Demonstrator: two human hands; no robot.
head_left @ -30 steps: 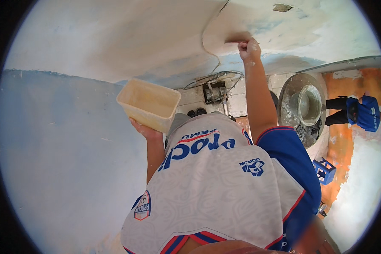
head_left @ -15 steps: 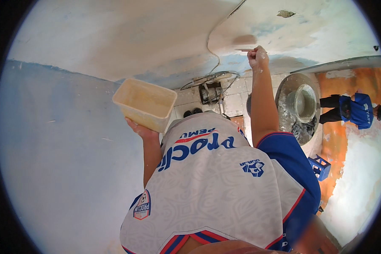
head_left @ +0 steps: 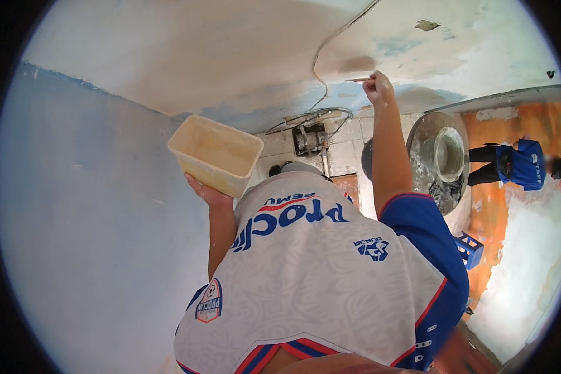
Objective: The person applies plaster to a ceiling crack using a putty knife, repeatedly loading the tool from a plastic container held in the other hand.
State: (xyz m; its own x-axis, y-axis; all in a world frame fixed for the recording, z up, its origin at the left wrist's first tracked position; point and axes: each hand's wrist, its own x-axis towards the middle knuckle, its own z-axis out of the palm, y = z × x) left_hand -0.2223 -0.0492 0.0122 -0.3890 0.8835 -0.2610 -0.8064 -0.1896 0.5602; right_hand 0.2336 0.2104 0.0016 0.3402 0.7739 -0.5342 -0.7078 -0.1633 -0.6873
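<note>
My left hand (head_left: 207, 192) supports a cream rectangular plastic tub (head_left: 221, 169) from below, its fingers closed against the base. The tub is tilted, with its open top facing the wall, and pale residue coats its inside. My right arm reaches out to the patchy white and blue wall (head_left: 255, 68). Closed in my right hand (head_left: 379, 89) is a thin, flat-bladed putty knife (head_left: 358, 80), seen nearly edge-on close to the wall. A darker, damp-looking patch (head_left: 358, 64) shows just beyond the blade. White smears mark the right hand.
A cable (head_left: 316, 65) runs down the wall to a small machine (head_left: 310, 138) on the tiled floor. To the right, a round, stained board (head_left: 421, 140) bears a metal basin (head_left: 449, 154). A person in blue (head_left: 522, 164) stands beyond it, near a blue stool (head_left: 469, 250).
The view has turned slightly, so the wall and cable sit a little lower and further right. My right hand with the putty knife has shifted slightly left along the wall. My left hand keeps the tub.
</note>
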